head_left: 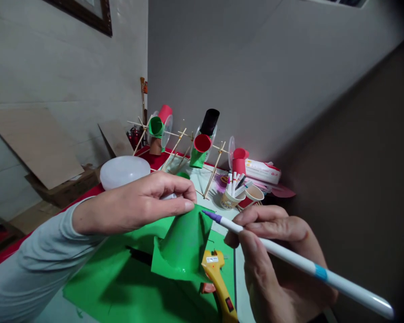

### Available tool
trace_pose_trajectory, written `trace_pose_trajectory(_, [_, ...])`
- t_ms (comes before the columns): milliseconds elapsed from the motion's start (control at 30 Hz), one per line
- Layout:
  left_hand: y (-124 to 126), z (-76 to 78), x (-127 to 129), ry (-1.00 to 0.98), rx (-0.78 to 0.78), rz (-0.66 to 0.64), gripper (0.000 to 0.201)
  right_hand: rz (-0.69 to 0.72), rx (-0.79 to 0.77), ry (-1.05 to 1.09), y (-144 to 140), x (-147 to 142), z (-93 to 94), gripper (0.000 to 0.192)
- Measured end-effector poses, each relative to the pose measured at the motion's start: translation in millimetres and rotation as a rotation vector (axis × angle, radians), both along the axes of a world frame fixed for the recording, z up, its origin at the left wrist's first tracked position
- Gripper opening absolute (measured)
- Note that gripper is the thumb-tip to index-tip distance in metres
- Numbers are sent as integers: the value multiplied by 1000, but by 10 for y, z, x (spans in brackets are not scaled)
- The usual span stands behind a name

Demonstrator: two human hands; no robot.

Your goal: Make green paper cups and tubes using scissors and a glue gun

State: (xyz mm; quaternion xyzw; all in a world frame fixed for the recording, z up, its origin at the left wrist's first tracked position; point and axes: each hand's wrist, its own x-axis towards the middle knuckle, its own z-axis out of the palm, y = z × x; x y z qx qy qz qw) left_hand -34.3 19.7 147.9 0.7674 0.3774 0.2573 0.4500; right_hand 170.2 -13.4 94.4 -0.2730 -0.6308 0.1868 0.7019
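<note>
My left hand (138,202) pinches the upper edge of a piece of green paper (185,237) that carries a rolled tube shape. Something small and whitish shows between its fingers, too hidden to name. In my right hand (279,251) is a white marker (286,253) with a purple nib end and a blue band, its tip at the paper's upper right edge. Below lies a larger green sheet (121,287). Beside the held paper rests a yellow glue gun (217,273) with a red switch. Part of a black object shows behind the paper.
Stick frames with clear discs and coloured paper tubes (202,143) stand at the back. A translucent round container (124,170) sits on the left. Right of centre are a paper cup of markers (232,199), another cup (255,193) and a white packet (262,171). Walls enclose the table.
</note>
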Motion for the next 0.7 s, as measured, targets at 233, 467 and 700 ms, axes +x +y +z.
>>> trace_pose_trajectory(233, [-15, 22, 16, -15, 8, -26, 23, -38, -7, -44, -27, 22, 7, 13])
trace_pose_trajectory(467, [-6, 32, 25, -2, 25, -39, 22, 10, -17, -75, -35, 44, 22, 16])
trace_pose_trajectory(700, [2, 28, 29, -2, 19, -48, 22, 72, -19, -91, -19, 79, 7, 18])
